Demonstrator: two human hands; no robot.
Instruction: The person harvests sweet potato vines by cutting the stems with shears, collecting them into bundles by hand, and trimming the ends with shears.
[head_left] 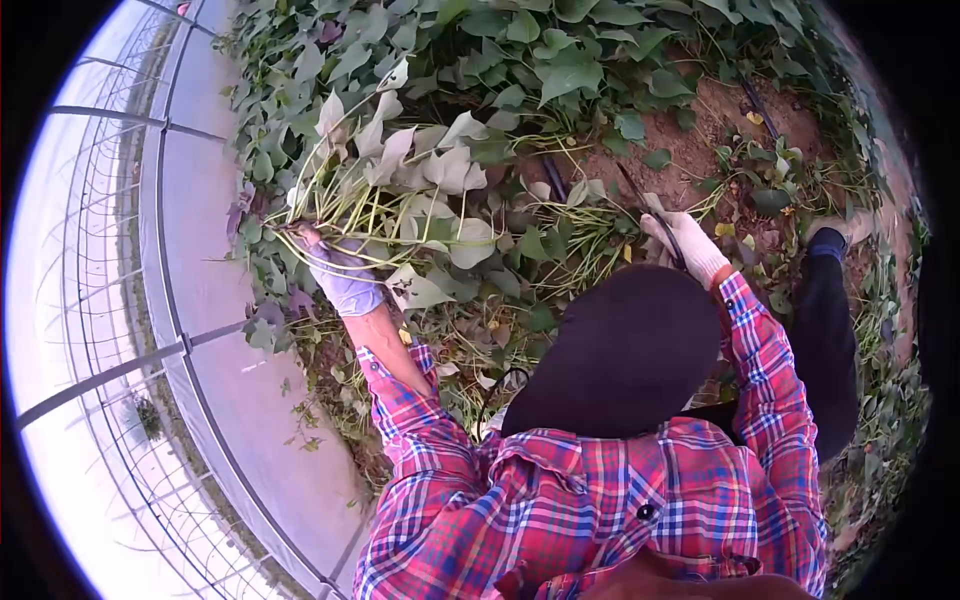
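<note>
My left hand [345, 275], in a pale glove, is closed around the cut-looking stem ends of a bunch of leafy vines [400, 205], likely sweet potato. Their pale leaf undersides face up and fan out to the right. My right hand [688, 245], in a white knitted glove, is wrapped round a long thin dark tool [634, 187] whose tip points up and left toward bare soil. Whether it is a knife or a sickle I cannot tell. Just left of this hand lies a tangle of green stems [590, 245].
Dense green foliage [570, 70] fills the top. Black hose-like pieces [555, 180] show against the brown soil [665, 155]. At left runs a plastic sheet wall [205, 180] with metal pipes [165, 200]. My dark-clothed knee [630, 350] is bent in the middle.
</note>
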